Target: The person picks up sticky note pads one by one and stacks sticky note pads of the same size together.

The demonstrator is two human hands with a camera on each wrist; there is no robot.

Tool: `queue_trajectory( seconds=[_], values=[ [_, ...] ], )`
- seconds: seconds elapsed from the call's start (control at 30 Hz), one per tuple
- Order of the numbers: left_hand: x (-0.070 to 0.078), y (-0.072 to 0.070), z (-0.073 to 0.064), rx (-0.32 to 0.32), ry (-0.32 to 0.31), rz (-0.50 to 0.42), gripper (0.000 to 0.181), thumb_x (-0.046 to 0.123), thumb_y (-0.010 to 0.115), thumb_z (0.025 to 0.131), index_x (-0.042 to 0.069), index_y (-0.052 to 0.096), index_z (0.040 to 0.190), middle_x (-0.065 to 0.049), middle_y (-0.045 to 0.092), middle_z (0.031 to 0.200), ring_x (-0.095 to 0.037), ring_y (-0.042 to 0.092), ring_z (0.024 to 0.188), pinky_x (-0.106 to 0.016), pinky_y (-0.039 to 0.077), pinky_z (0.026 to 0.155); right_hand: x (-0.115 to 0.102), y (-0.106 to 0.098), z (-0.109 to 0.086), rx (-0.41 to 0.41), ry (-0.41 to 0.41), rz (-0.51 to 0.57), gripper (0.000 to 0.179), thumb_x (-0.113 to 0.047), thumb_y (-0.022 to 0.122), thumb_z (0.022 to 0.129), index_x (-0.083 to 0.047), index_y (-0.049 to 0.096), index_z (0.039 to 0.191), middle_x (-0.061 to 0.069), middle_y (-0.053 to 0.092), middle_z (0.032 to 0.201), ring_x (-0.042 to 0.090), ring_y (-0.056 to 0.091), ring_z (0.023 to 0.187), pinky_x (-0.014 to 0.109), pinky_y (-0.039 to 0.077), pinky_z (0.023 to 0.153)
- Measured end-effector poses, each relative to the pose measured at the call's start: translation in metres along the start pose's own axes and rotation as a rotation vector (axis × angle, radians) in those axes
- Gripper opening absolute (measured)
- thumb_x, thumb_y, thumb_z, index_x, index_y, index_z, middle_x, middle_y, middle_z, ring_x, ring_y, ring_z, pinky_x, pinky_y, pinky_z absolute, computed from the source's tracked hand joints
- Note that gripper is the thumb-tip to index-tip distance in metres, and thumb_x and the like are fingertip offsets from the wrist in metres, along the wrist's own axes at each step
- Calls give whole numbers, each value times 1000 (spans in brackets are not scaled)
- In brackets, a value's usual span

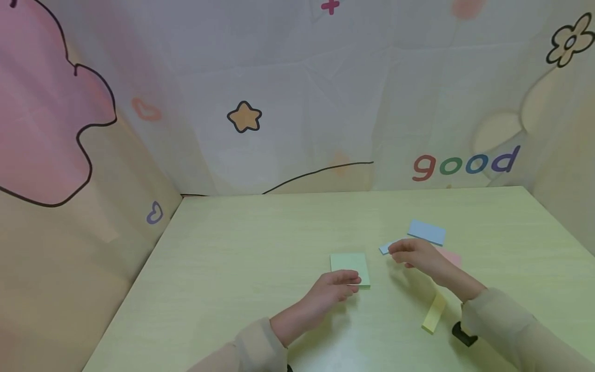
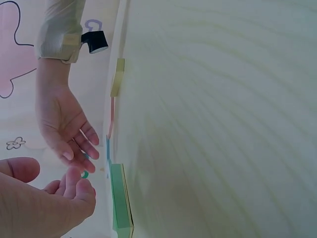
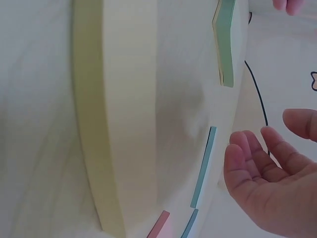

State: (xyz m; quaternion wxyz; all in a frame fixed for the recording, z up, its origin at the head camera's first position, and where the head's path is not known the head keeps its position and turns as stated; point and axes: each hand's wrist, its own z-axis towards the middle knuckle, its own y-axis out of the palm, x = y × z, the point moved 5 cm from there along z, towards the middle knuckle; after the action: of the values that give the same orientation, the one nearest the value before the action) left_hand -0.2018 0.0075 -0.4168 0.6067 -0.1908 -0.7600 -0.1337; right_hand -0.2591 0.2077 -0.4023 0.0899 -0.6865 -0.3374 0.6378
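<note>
1. A person's left hand point(image 1: 327, 297) hovers over the near edge of a pale green, nearly square pad of paper point(image 1: 348, 262). The hand is loosely open, fingers slightly bent, thumb apart from them, and it has hold of nothing. The left wrist view shows a gap between hand and pad.

2. The green pad lies flat, near the middle of a pale yellow-green tabletop with faint grain point(image 1: 232, 268). It has visible thickness, and the hand covers part of its near side.

3. The right hand point(image 1: 423, 258) hangs above the table to the right of the green pad, well apart from the left hand. Its fingers curve gently, with space between them and the thumb; it too holds nothing.

4. In the head view, a narrow light blue paper strip point(image 1: 386, 249) peeks out beyond the right fingertips. Just beside it, farther back, lies a wider blue paper rectangle point(image 1: 426, 232).

5. A pink paper piece point(image 1: 452, 257) lies partly hidden behind the right wrist.

6. A thick, narrow yellow paper block point(image 1: 434, 314) lies at a slant, nearer the person, below the right forearm.

7. Behind the table hangs a pale cloth backdrop point(image 1: 302, 119), printed with an orange star and the colourful word "good".
</note>
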Motion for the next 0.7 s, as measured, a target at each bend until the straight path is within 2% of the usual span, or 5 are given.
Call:
queue_trajectory(
  seconds=[0.17, 0.33, 0.53, 0.7],
  values=[
    [-2, -3, 4, 18, -12, -1, 40, 11, 52, 85, -1, 48, 122, -12, 55, 120, -20, 53, 109, -37, 40, 92, 0, -1, 8, 32, -44, -90, 35, -13, 50, 87, 8, 52, 115, 24, 53, 117, 31, 53, 101, 39, 47, 79],
    [-4, -3, 5, 21, -27, -23, 40, 10, 53, 84, -1, 48, 122, -13, 55, 120, -23, 52, 110, -40, 39, 93, 1, 0, 14, 42, -64, -122, 34, -11, 52, 85, 8, 53, 113, 25, 53, 117, 31, 55, 100, 41, 46, 81],
    [-6, 2, 8, 6, -21, 11, 36, 8, 52, 83, -1, 52, 119, -13, 56, 118, -18, 54, 103, -33, 42, 84, -2, 1, 19, 70, -81, -196, 32, -10, 52, 83, 7, 56, 110, 26, 53, 115, 37, 52, 102, 43, 45, 80],
    [-4, 9, 10, -36, 16, 79, 35, 9, 51, 85, -1, 52, 118, -12, 57, 118, -15, 54, 102, -28, 43, 80, -5, 1, 25, 87, -126, -308, 31, -8, 52, 81, 7, 56, 108, 26, 55, 114, 43, 49, 105, 50, 42, 84]
  ],
)
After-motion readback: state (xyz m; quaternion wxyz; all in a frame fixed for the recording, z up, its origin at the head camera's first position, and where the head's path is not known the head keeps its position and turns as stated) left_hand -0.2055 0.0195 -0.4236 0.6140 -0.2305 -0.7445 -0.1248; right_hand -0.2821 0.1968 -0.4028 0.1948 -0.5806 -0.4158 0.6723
